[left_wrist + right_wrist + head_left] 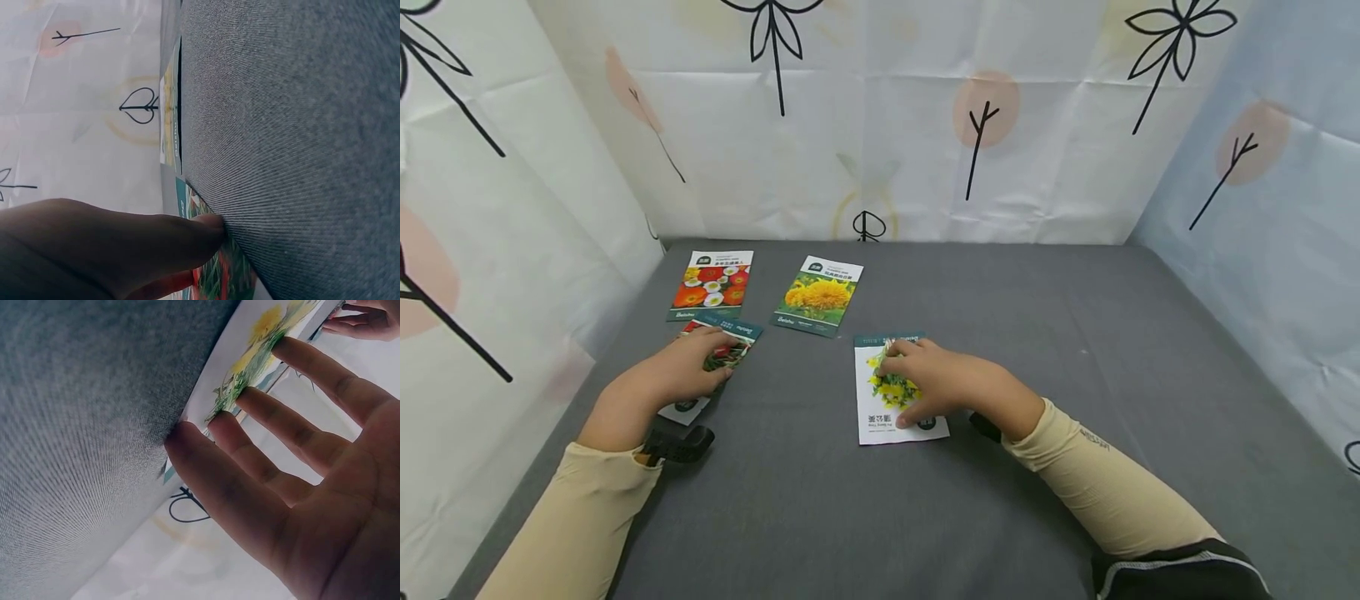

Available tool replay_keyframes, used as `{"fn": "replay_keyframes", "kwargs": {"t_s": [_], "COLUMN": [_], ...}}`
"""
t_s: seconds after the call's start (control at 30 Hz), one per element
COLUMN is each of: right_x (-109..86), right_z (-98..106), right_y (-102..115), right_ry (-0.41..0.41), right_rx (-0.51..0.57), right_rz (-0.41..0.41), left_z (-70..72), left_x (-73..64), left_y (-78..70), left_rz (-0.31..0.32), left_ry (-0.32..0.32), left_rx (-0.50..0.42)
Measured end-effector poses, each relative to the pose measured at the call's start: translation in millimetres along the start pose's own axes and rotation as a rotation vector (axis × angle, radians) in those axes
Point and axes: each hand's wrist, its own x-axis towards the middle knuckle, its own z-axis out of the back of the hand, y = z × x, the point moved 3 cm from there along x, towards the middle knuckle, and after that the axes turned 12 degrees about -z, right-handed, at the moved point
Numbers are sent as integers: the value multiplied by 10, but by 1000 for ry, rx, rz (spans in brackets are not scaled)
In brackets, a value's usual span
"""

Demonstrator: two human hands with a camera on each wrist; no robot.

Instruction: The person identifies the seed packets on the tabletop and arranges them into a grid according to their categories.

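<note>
Packet, white with yellow flowers, is lying nearest on the grey surface, print upside down for the person. Right hand is resting on it, fingers spread apart, tips touching its face. Slightly farther and to the left, left hand is covering a red-and-green packet, also upside down; thumb is touching it, can't tell whether the fingers are pinching or just resting. Farther back, yellow-bloom packet and red-and-white-flower packet are lying apart, reading right way up, no hand on them. Patterned backdrop is hanging behind. Progress, my guess: about half. Back two are looking settled; the two under the hands are looking unfinished.
</note>
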Motion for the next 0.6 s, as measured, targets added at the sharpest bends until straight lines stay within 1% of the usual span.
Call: {"fn": "replay_keyframes", "kwargs": {"t_s": [0.4, 0.6], "right_x": [-13, -2], "right_z": [12, 21], "right_y": [6, 6], "right_ry": [2, 4], "right_rx": [4, -3], "right_rz": [-13, -6], "left_z": [21, 38], "left_x": [31, 7], "left_y": [-15, -24], "left_rz": [3, 1], "left_ry": [19, 18], "left_rx": [2, 5]}}
